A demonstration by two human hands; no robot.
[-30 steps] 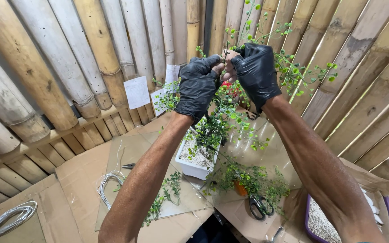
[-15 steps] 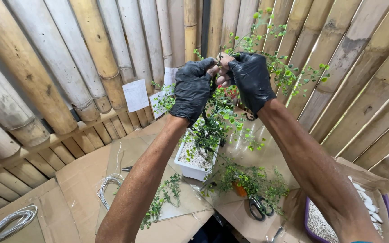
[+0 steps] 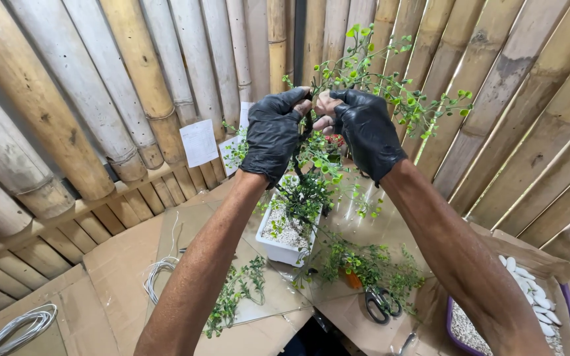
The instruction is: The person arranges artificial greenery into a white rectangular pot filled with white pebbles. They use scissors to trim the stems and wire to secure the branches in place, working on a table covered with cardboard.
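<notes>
We see the gloved left hand (image 3: 273,135) and right hand (image 3: 367,132) each with its grip pinching the top of a small artificial tree (image 3: 311,178). The tree stands in a white pot (image 3: 278,245) on the cardboard-covered bench (image 3: 120,264), scissors (image 3: 380,303) lying near.

Rubbery gloves, plastic greenery, bamboo behind.
I see glossy black gloves (image 3: 273,135), a smooth white plastic pot (image 3: 284,245), matt cardboard (image 3: 126,264), and dry, rough bamboo poles (image 3: 133,72).

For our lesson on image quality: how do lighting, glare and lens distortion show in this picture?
Head view: even, soft light; glare on the glossy black gloves of the left hand and right hand; the bamboo poles fan outward from wide-angle distortion; the small-leaved plant stays sharp.
</notes>
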